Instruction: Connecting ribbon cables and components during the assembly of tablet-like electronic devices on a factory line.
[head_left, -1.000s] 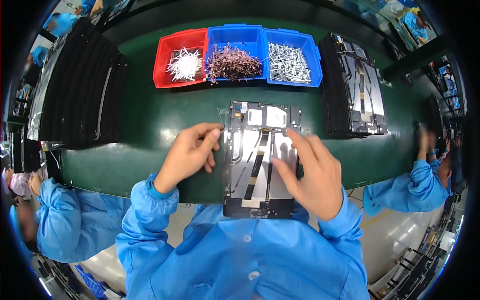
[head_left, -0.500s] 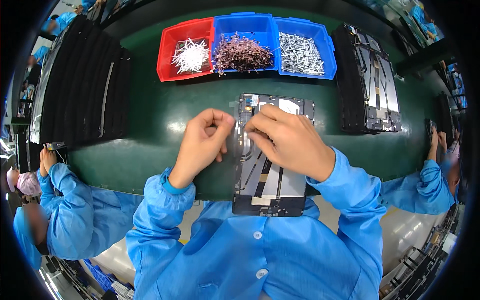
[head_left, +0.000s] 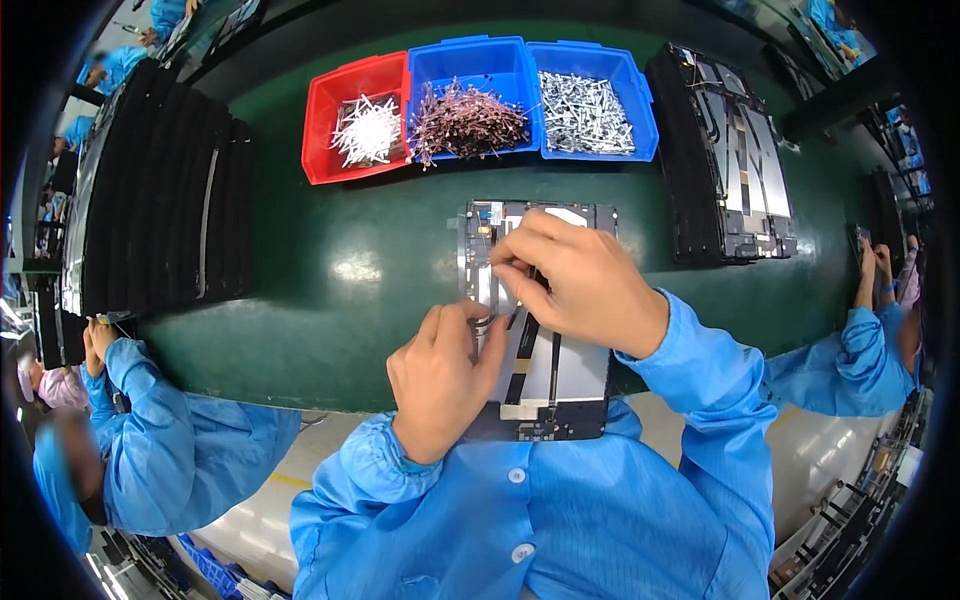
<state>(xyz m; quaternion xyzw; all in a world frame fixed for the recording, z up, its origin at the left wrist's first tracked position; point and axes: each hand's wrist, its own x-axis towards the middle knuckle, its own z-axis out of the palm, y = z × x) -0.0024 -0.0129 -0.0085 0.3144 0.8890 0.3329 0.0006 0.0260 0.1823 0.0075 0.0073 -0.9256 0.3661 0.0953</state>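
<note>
An opened tablet [head_left: 585, 375] lies face down in front of me, its inner boards, silver panels and black ribbon cables exposed. Its lower end reaches past the bench edge toward my body. My left hand [head_left: 438, 375] curls at the tablet's left edge, thumb over the inside and fingertips close by, gripping it there. Above it, my right hand [head_left: 580, 275] hovers over the tablet with thumb and forefinger pinched together at the upper left strip of parts. Whatever sits in that pinch is too small to make out. A clear film strip [head_left: 456, 240] sticks out along the tablet's left side.
Beyond the tablet stand a red bin [head_left: 315, 150] of white sticks, a blue bin [head_left: 505, 60] of pinkish-brown small parts and another blue bin [head_left: 645, 130] of silver pieces. Black stacks [head_left: 150, 200] rise at left; opened tablets [head_left: 735, 160] are piled at right. Co-workers sit on both sides.
My left hand has come down and toward me, from beside the tablet's upper left to its left edge. My right hand stays pinched over nearly the same spot.
</note>
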